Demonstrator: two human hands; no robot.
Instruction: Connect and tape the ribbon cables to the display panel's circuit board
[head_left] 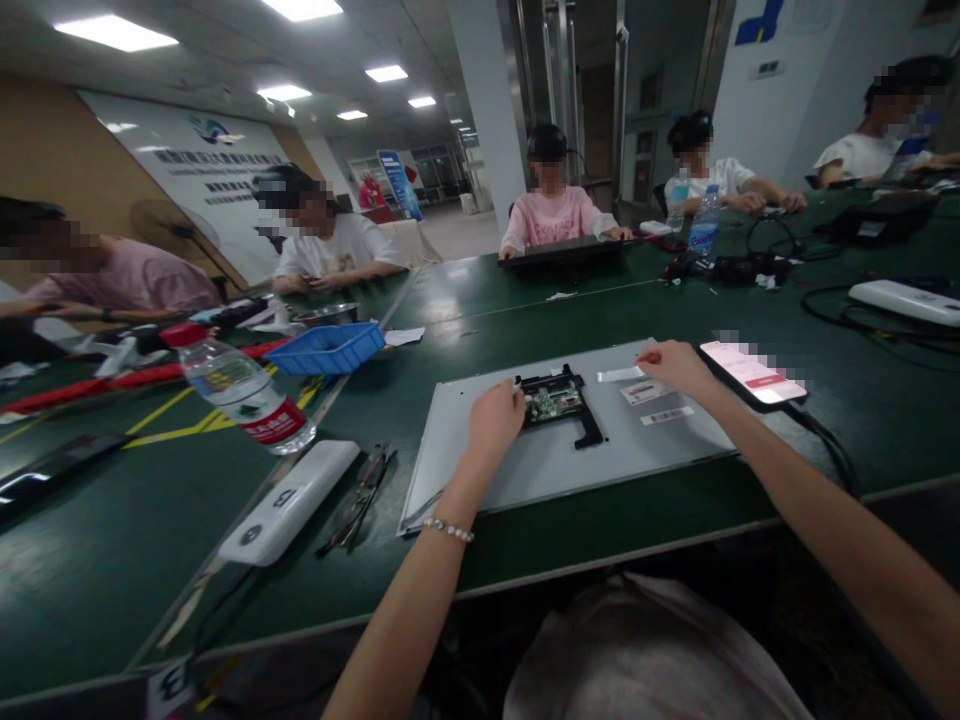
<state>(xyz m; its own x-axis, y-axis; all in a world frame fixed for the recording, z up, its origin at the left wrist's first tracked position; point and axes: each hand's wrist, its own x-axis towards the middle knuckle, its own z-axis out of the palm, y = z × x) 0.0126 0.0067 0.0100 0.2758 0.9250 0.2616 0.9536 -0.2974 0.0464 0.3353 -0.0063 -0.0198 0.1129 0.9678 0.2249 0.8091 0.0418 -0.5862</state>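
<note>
A flat grey panel (480,480) lies on the green table in front of me. On it sits a black bracket (590,428) around a green circuit board (553,400). My left hand (496,415), with a beaded bracelet at the wrist, is closed at the bracket's left edge; what its fingertips hold is hidden. My right hand (675,365) pinches the right end of a whitish strip (616,375) that lies over the panel, right of the bracket. Below that strip are two white labels (667,416) on the panel.
Left of the panel are glasses (360,497), a white power bank (289,505), a water bottle (244,395) and a blue tray (326,350). A lit phone (754,372) with a cable lies at the right. Several people sit around the table.
</note>
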